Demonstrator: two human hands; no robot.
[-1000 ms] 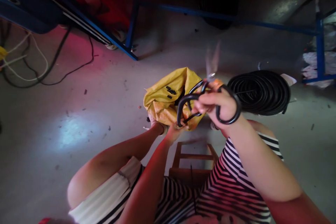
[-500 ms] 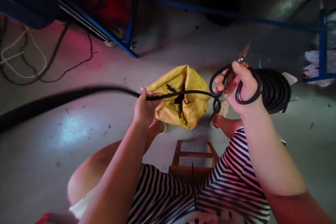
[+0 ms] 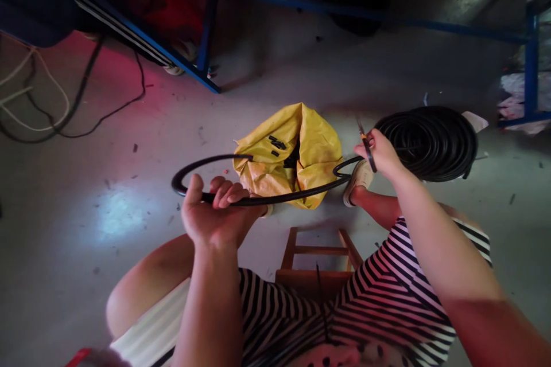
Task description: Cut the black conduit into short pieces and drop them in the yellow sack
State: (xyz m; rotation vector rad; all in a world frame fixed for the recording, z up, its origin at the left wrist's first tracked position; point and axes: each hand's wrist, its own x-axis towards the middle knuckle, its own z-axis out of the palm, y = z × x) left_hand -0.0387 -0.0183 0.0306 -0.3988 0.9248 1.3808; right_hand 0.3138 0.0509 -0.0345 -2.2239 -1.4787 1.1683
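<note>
My left hand (image 3: 215, 215) is palm up, its fingers curled round a length of black tube (image 3: 293, 197). To the left of the hand the tube bends back in a loop, with its free end over the yellow sack (image 3: 321, 137). Its other part runs right, to a small bend near my right hand (image 3: 383, 155). That hand grips scissors (image 3: 369, 153) by the handles, blades pointing up and away; whether the blades are closed I cannot tell. Several short black pieces (image 3: 276, 142) lie on the sack, and more dark ones show in its opening.
Right of the sack lies a large coil of black tube (image 3: 460, 143) on the floor. A wooden stool (image 3: 316, 278) stands between my knees. Blue metal frame bars (image 3: 370, 17) cross the far side. Loose cables (image 3: 88, 80) lie at the left, and dark scraps dot the floor.
My left hand has come left and nearer, turning palm up, and the tube now loops back over the sack. My right hand with the scissors has lowered and turned.
</note>
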